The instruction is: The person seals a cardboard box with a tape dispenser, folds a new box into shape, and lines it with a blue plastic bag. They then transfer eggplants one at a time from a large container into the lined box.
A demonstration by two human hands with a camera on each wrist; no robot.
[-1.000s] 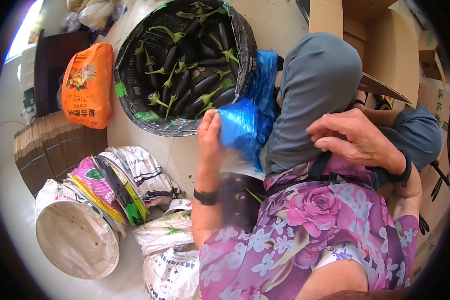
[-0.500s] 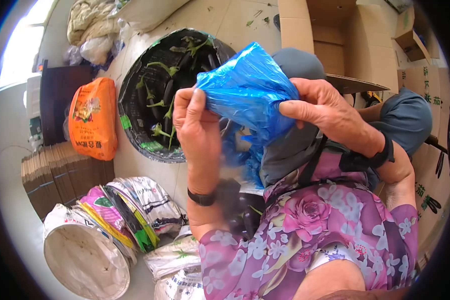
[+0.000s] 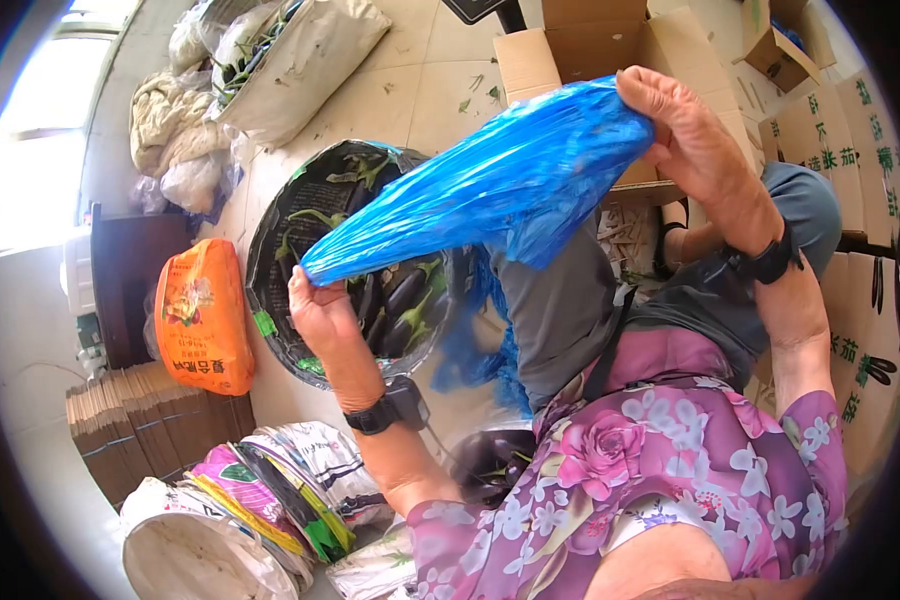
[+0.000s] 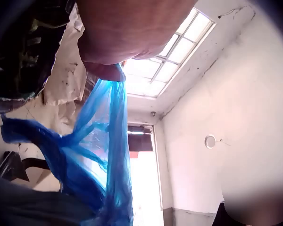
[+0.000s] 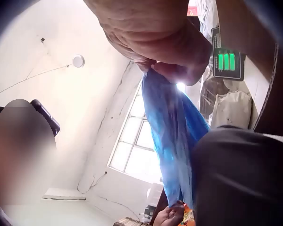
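Left hand pinches one end of a blue plastic bag; right hand grips the other end; behind, a black basket holds eggplants.

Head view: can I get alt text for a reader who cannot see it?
A person stretches a blue plastic bag between both hands, the left hand pinching its lower end and the right hand gripping its upper end. Beneath it a round dark basket of eggplants stands on the floor, an orange sack beside it.
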